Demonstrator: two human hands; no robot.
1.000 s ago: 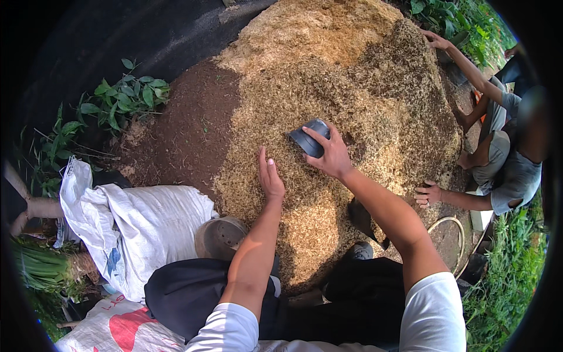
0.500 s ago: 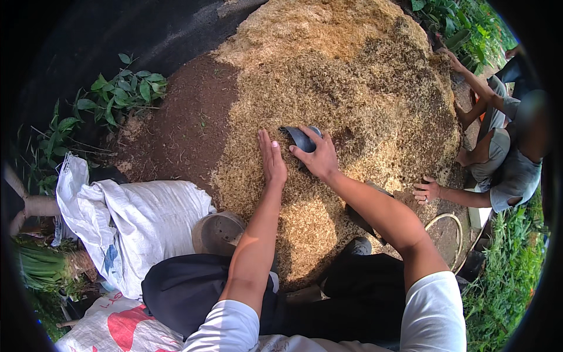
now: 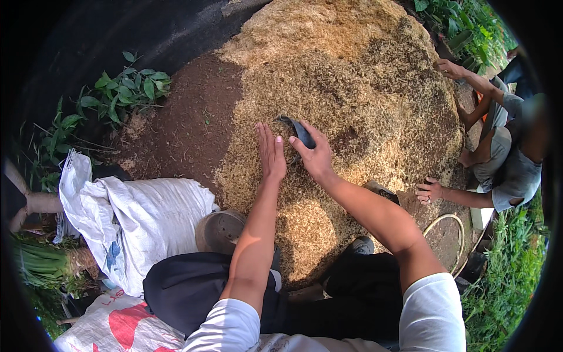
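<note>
My right hand (image 3: 317, 159) grips a dark grey, curved, thin-walled scoop-like piece (image 3: 304, 136), thumb on the near side and fingers along its outer side. The piece stands on edge, its hollow turned toward my left hand. My left hand (image 3: 272, 155) lies stretched out beside it, palm turned inward, fingers straight and holding nothing. Under both hands spreads a mound of pale brown chaff-like material (image 3: 352, 105). Whether any of it lies inside the curved piece is hidden.
Dark soil (image 3: 187, 117) borders the mound on the left. A white sack (image 3: 158, 205) and a grey bucket (image 3: 218, 230) stand near my left arm. Beneath my right forearm sits a dark container (image 3: 382, 191). At the right another person (image 3: 516, 158) squats, both hands at the mound's edge.
My right hand has turned the curved piece more upright, so it looks narrower. My left hand has stayed nearly in place. The other person's upper hand has shifted slightly.
</note>
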